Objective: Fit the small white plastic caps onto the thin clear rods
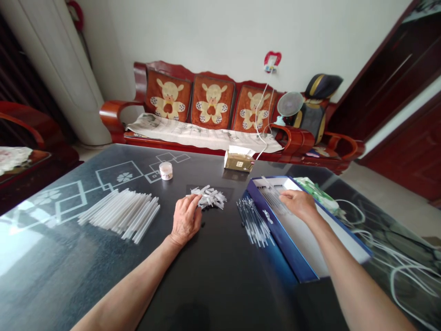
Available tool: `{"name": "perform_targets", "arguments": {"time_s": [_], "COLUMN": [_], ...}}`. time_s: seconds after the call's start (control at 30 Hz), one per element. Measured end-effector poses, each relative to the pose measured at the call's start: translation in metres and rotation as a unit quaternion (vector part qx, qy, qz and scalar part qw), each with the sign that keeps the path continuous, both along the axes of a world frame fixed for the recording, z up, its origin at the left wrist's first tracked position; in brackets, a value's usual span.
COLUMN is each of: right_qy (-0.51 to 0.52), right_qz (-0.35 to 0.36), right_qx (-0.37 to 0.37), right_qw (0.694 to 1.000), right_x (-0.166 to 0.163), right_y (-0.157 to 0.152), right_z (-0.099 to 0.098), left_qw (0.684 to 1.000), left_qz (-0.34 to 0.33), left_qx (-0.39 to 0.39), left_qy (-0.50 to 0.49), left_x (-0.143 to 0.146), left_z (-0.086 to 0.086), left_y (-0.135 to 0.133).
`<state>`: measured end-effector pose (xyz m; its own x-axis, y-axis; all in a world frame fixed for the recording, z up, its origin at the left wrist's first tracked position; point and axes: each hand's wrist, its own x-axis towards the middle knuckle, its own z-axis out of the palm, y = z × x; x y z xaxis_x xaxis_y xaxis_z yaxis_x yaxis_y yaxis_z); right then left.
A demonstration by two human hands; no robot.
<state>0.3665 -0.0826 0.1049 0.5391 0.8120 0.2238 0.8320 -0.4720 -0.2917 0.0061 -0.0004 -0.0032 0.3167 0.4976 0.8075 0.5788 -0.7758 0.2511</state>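
Observation:
My left hand (187,219) rests at the near left edge of a heap of small whitish translucent pieces (211,198), its fingers bent and pressed together. Whatever is between those fingertips is hidden. My right hand (299,203) reaches over a blue box (287,243) with a white inside, fingers closed on a slim clear pen (272,186). Beneath it, several similar clear pens (278,202) lie in the far left part of the box. Beside the box is a bunch of thin pen refills (254,223) with dark ends. Translucent pen barrels (120,214) lie side by side at left.
A small round white tub (166,171) and a tissue box (239,159) stand farther back on the dark glossy table (213,285). Right of the blue box are a green and white packet (319,193) and loose white cable (403,266). A wooden sofa (203,105) stands beyond.

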Motion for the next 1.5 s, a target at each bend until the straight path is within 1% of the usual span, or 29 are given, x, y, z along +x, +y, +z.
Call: {"name": "perform_targets", "arguments": {"time_s": [0.07,0.1,0.2,0.27,0.33,0.43,0.5,0.53,0.6,0.67,0.7,0.73,0.77,0.83,0.9,0.97,1.0,1.07,1.13,1.2,1.27,1.37,1.47,1.5], "right_qy": [0.014,0.017,0.013,0.009,0.007,-0.014,-0.05,-0.069,-0.09,-0.072,-0.05,-0.024,0.003,0.045,0.075,0.092,0.097,0.096,0.085,0.073,0.067,0.066,0.066,0.066], "right_qz": [-0.024,-0.025,-0.011,-0.002,0.001,0.006,0.023,0.041,0.098,0.173,0.212,0.251,0.288,0.326,0.331,0.317,0.308,0.295,0.291,0.29,0.289,0.286,0.282,0.281], "right_qx": [-0.074,-0.098,-0.131,-0.14,-0.143,-0.135,-0.093,-0.052,0.065,0.18,0.22,0.239,0.238,0.226,0.213,0.214,0.217,0.219,0.207,0.192,0.184,0.18,0.176,0.175], "right_qw": [0.997,0.995,0.991,0.99,0.99,0.991,0.994,0.995,0.989,0.966,0.951,0.938,0.928,0.917,0.916,0.919,0.921,0.925,0.93,0.935,0.937,0.939,0.941,0.941], "right_x": [0.012,0.014,0.013,0.011,0.011,0.01,0.003,-0.004,-0.03,-0.068,-0.09,-0.111,-0.132,-0.165,-0.184,-0.191,-0.192,-0.192,-0.192,-0.193,-0.195,-0.196,-0.196,-0.196], "right_y": [0.012,0.017,0.027,0.031,0.032,0.029,0.023,0.02,0.014,0.008,0.005,0.003,0.002,-0.001,-0.001,-0.001,-0.001,-0.001,-0.001,-0.001,-0.001,-0.001,-0.001,-0.002], "right_z": [-0.013,-0.02,-0.038,-0.046,-0.048,-0.04,-0.03,-0.025,-0.019,-0.022,-0.028,-0.036,-0.045,-0.068,-0.09,-0.108,-0.114,-0.12,-0.12,-0.119,-0.117,-0.117,-0.118,-0.118], "left_qw": [1.0,1.0,0.999,0.997,0.993,0.987,0.989,0.992,0.999,1.0,0.998,0.995,0.99,0.967,0.931,0.892,0.878,0.866,0.847,0.837,0.842,0.872,0.897,0.901], "left_qz": [0.007,0.011,0.023,0.038,0.057,0.084,0.08,0.066,0.026,0.014,0.032,0.059,0.09,0.15,0.192,0.218,0.228,0.237,0.252,0.257,0.234,0.193,0.172,0.146], "left_qx": [-0.003,-0.006,-0.021,-0.042,-0.068,-0.092,-0.079,-0.063,-0.027,-0.017,-0.029,-0.048,-0.076,-0.141,-0.202,-0.245,-0.253,-0.26,-0.275,-0.282,-0.292,-0.293,-0.262,-0.248], "left_qy": [-0.003,-0.006,-0.024,-0.046,-0.074,-0.106,-0.1,-0.084,-0.033,0.022,0.04,0.057,0.081,0.15,0.234,0.311,0.337,0.355,0.379,0.392,0.389,0.341,0.313,0.326], "left_x": [0.0,0.0,-0.001,-0.001,-0.001,-0.002,-0.002,-0.001,0.0,0.003,0.003,0.003,0.002,-0.007,-0.022,-0.041,-0.051,-0.069,-0.081,-0.086,-0.087,-0.089,-0.096,-0.099], "left_z": [-0.002,-0.003,-0.005,-0.006,-0.006,-0.006,-0.006,-0.005,-0.004,-0.001,0.002,0.006,0.012,0.026,0.041,0.053,0.056,0.058,0.054,0.05,0.049,0.051,0.053,0.052], "left_y": [0.001,0.001,0.003,0.005,0.007,0.008,0.005,0.003,-0.002,-0.006,-0.006,-0.005,-0.003,0.001,0.002,-0.001,-0.005,-0.015,-0.024,-0.029,-0.03,-0.026,-0.022,-0.021]}}
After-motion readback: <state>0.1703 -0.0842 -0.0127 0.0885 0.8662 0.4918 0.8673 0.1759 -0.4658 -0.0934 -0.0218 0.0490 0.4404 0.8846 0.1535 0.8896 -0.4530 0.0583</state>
